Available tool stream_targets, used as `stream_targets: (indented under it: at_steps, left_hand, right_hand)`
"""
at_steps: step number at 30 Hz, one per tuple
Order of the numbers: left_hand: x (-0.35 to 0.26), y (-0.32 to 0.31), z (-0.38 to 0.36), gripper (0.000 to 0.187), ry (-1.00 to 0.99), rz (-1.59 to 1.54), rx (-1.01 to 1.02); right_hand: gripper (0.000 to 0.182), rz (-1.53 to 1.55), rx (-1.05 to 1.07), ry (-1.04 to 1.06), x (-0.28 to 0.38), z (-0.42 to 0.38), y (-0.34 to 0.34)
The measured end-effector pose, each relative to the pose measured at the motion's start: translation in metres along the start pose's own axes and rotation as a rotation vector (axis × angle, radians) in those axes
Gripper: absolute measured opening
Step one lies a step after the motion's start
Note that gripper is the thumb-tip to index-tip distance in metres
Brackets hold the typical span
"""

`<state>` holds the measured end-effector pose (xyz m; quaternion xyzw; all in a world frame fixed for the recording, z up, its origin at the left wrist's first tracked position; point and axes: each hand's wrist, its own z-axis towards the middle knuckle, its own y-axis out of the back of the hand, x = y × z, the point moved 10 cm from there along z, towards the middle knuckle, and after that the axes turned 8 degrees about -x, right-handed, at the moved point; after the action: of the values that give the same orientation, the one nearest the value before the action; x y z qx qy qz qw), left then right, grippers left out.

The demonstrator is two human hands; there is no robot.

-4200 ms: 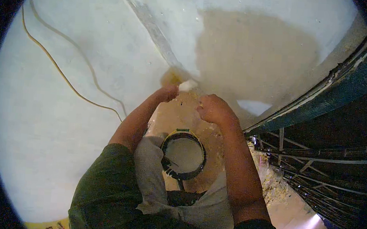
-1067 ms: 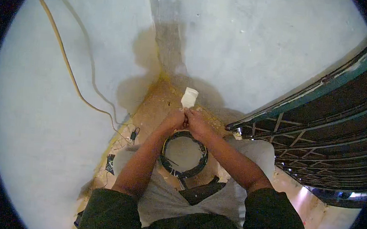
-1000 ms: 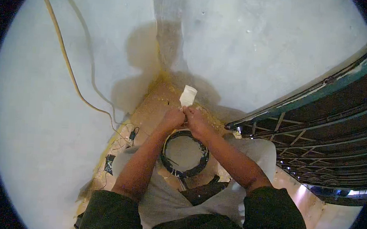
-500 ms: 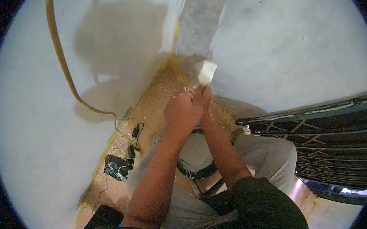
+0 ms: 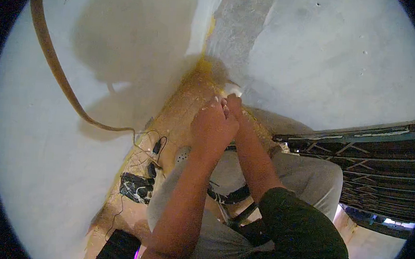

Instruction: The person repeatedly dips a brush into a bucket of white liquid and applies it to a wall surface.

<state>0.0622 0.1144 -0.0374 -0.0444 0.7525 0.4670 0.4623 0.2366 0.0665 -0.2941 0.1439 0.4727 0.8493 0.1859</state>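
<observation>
My right hand (image 5: 234,104) is closed round a putty knife (image 5: 232,89), whose pale flat blade shows beyond the fingers, close to the foot of the wall corner. Right beside it, my left hand (image 5: 213,125) is curled into a fist and overlaps the right hand in this view. White smears mark the left fingers; what they hold is hidden. Ahead of both hands, a rough grey strip (image 5: 237,34) runs up the wall beside the corner.
A brown hose (image 5: 61,75) hangs along the left wall. Cables and a black bag-like bundle (image 5: 136,188) lie on the floor at left, near a black box (image 5: 118,248). A folding metal gate (image 5: 371,165) stands at right. My knees are bent beneath my arms.
The putty knife's blade has tipped down and shows less than before. Both hands are shifted slightly right in view, and the whole view has moved a little.
</observation>
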Motion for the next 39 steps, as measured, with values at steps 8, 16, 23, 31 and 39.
stream_targets:
  at_steps: [8,16,23,31,39]
  left_hand:
    - [-0.005,-0.009,-0.001,0.026,-0.051,0.045,0.016]
    - [-0.012,-0.019,-0.002,0.027,-0.078,0.026,0.041]
    - [-0.013,-0.032,0.002,0.026,-0.081,0.052,0.078]
    - [-0.016,-0.034,0.001,0.028,-0.105,0.027,0.104]
    - [-0.041,-0.042,-0.008,0.026,-0.205,0.037,0.144]
  right_hand:
    - [0.029,1.241,-0.155,-1.244,-0.009,0.065,0.156]
    - [0.041,0.686,-0.478,-1.022,-0.051,0.056,0.183]
    - [0.039,0.264,-0.147,-0.932,-0.066,-0.027,0.060]
    - [0.046,-0.251,0.114,-0.543,-0.066,-0.017,0.103]
    - [0.043,0.861,-0.323,-1.067,-0.040,0.085,0.303]
